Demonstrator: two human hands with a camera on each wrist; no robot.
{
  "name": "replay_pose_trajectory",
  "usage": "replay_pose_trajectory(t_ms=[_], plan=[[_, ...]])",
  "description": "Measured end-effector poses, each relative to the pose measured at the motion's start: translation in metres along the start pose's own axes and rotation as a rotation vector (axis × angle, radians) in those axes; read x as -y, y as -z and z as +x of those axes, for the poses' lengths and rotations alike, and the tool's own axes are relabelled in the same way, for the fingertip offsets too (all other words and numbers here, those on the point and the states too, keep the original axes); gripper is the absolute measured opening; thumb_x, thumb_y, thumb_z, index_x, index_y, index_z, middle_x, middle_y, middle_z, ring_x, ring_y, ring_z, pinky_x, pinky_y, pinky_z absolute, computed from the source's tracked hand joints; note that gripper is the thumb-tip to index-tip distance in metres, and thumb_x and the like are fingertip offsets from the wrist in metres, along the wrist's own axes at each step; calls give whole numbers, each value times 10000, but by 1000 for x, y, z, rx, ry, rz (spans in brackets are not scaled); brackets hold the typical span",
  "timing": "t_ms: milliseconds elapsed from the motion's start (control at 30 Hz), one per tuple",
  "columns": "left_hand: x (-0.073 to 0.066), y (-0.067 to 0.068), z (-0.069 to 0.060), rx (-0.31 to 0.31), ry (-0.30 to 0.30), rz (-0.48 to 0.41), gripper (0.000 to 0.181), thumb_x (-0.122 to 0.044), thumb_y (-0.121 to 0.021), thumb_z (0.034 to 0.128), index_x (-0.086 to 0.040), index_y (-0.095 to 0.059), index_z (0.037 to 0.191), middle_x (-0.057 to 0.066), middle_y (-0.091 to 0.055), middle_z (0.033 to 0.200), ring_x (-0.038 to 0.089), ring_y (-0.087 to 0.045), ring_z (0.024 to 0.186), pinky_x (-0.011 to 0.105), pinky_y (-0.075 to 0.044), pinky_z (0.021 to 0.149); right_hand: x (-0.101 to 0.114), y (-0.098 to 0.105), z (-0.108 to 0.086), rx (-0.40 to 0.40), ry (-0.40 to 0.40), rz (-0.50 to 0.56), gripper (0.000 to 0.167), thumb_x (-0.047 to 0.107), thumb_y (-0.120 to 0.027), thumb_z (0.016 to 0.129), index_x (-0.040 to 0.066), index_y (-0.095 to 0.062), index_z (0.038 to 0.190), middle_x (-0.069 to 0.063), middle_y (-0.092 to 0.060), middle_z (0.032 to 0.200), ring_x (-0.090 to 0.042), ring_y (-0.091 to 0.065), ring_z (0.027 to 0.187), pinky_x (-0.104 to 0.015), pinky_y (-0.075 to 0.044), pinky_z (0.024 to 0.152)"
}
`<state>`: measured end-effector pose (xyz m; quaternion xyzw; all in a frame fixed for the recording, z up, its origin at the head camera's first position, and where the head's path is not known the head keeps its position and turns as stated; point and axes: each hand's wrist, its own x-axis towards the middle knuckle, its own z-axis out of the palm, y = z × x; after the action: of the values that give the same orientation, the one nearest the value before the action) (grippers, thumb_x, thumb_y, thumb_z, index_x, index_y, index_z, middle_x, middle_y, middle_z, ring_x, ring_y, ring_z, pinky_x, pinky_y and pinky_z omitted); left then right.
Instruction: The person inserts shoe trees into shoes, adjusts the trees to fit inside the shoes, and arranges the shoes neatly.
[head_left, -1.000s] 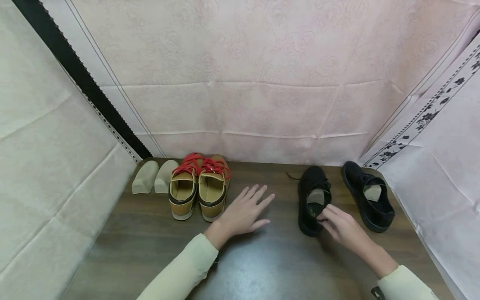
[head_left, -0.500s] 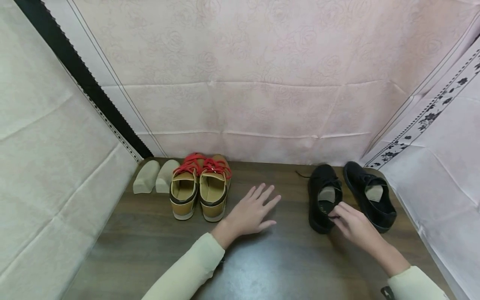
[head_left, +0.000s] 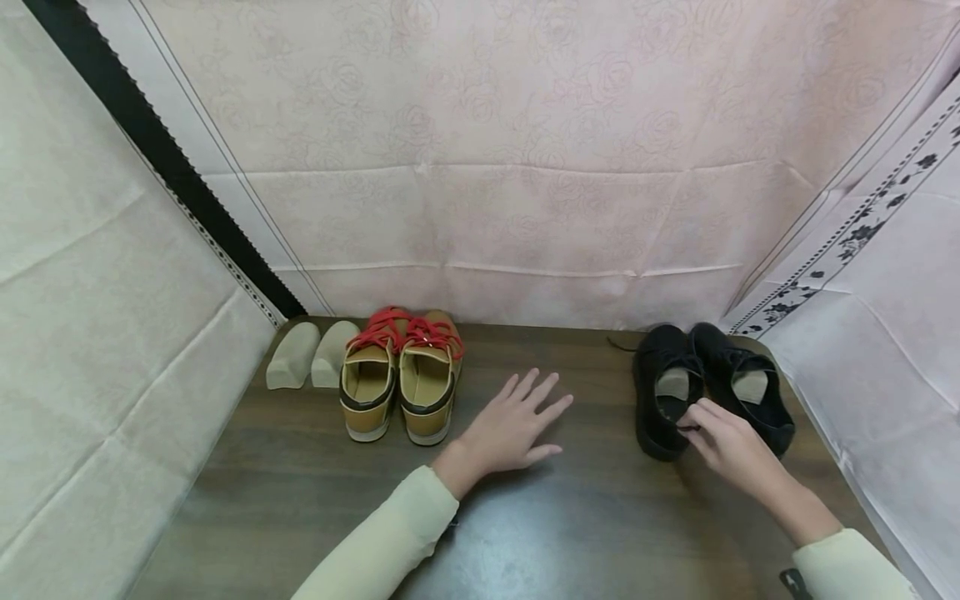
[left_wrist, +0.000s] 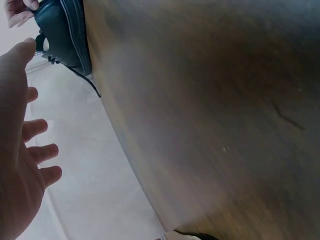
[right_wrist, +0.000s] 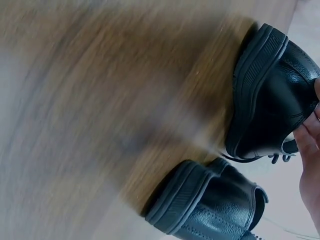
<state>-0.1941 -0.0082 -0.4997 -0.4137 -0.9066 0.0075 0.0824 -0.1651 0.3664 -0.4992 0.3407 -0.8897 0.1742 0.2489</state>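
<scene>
head view, left hand (head_left: pixel 510 429) spread palm-down, right hand (head_left: pixel 726 442) pinching black shoe (head_left: pixel 649 404) at heel

The black shoe (head_left: pixel 649 412) pinched by the right hand (head_left: pixel 723 442) slides toward the right edge of the wooden surface (head_left: pixel 600 517) and slightly nearer its back edge, ending just beside the other black shoe (head_left: pixel 767 412). The left hand (head_left: pixel 506 429) drifts slightly rightward too.
</scene>
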Motion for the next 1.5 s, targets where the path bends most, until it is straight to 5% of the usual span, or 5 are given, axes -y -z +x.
replay_pose_trajectory(t_ms=[733, 1500], plan=[[-9, 5, 5, 56, 2, 4, 794, -661, -471, 1013, -272, -224, 1660, 121, -199, 1722, 386, -261, 1561, 567, -300, 1228, -17, 11, -6, 19, -22, -54, 444, -119, -876, 642, 174, -659, 896, 102, -626, 902, -100, -637, 776, -183, -496, 690], [-11, 7, 5, 32, -5, 17, 783, -657, -480, 1012, -266, -256, 1652, 127, -249, 1706, 381, -306, 1545, 558, -333, 1214, -29, 31, -16, 96, -45, -94, 441, -111, -865, 650, 188, -640, 886, 112, -602, 897, -64, -592, 752, -158, -447, 659]])
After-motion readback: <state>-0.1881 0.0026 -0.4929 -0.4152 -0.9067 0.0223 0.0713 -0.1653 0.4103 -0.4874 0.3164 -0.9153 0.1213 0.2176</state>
